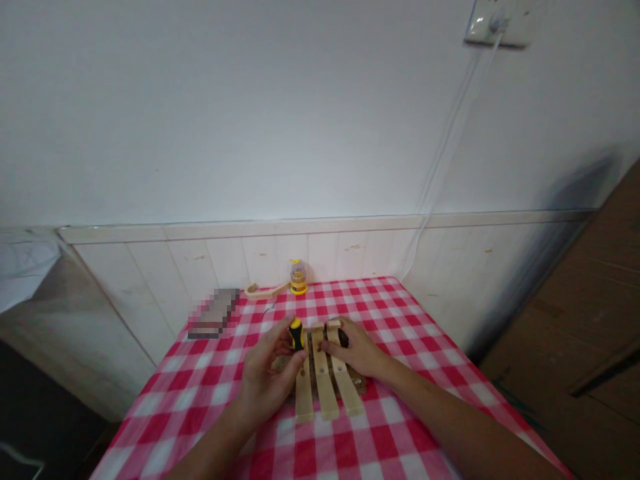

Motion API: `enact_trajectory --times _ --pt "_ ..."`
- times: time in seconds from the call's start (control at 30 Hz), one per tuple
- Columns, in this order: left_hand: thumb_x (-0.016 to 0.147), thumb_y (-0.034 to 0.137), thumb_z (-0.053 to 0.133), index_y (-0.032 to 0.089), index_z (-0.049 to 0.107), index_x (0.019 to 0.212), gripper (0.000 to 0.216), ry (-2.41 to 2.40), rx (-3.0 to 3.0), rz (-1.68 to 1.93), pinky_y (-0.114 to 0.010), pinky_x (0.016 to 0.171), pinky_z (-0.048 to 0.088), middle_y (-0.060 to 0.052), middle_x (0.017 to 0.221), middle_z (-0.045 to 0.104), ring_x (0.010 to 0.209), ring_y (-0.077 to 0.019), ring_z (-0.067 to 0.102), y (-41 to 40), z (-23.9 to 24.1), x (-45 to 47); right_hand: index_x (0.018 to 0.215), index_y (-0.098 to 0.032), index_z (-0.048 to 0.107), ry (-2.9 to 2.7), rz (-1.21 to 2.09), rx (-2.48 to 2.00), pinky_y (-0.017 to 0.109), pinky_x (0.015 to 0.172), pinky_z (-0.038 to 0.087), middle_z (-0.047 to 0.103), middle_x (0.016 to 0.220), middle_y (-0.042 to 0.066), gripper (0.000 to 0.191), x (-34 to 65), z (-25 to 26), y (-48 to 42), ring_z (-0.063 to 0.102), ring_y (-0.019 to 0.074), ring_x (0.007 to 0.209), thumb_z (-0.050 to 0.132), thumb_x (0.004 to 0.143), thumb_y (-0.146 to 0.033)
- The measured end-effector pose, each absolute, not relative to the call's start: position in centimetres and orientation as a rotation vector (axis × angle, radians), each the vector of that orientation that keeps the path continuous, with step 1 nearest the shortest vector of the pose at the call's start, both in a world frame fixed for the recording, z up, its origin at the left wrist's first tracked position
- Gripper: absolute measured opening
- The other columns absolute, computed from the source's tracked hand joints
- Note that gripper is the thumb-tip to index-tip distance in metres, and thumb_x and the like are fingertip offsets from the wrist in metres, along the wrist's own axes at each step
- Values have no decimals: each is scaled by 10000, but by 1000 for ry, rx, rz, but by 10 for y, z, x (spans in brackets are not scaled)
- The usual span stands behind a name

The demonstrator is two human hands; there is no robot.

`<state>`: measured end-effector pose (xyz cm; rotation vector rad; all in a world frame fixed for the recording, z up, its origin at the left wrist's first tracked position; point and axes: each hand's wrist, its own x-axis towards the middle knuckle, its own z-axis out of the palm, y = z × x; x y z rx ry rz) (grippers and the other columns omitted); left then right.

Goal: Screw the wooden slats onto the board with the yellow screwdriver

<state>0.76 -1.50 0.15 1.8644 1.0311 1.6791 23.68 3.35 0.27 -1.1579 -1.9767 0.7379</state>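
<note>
My left hand (273, 370) is closed around a short screwdriver (297, 333) with a yellow and black handle. The handle points up, and its tip is hard to make out above the left wooden strip. Three pale wooden strips (327, 397) lie side by side and fan out a little towards me, with small screws showing in them. Beneath them is a brownish base (359, 381), mostly covered. Gripping the far right part of the strips is my right hand (356, 350), its thumb resting near the middle strip and its other fingers partly hidden behind.
A red and white checked cloth (400, 427) covers the table. At the back stand a clear and yellow bit container (299, 278) and a curved wooden piece (265, 292). A blurred-out flat object (215, 313) lies at the left. Brown cardboard (575, 320) leans at the right.
</note>
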Motion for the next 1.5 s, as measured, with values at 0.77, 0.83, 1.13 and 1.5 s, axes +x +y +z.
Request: enact_trajectory --times 0.77,0.83,1.13,1.5 --pt "828 254 795 246 638 1319 515 1097 1962 1637 -306 733 669 -64 1078 778 817 -198 776 -12 1 8 977 -199 658 -1971 750 -1161 332 774 513 695 958 45 173 236 5 32 646 221 876 732 891 -331" --pt "851 245 765 245 631 1335 502 1076 1961 1600 -325 779 668 -73 1104 777 872 -212 780 -13 1 7 979 -197 656 -1970 758 -1160 336 777 514 693 952 45 184 236 5 32 645 222 872 727 895 -344" --pt "899 208 677 206 605 1368 474 1041 1984 1537 -339 820 659 -114 1138 762 923 -220 771 -17 5 6 984 -192 655 -1964 767 -1179 316 757 509 690 946 46 187 236 5 32 639 213 858 727 892 -338" --pt "898 168 666 220 567 1387 502 1011 1954 1606 -255 711 637 -62 1017 771 773 -154 760 -17 5 9 983 -207 656 -1983 718 -1166 329 786 519 703 963 44 180 237 4 33 644 226 900 732 888 -340"
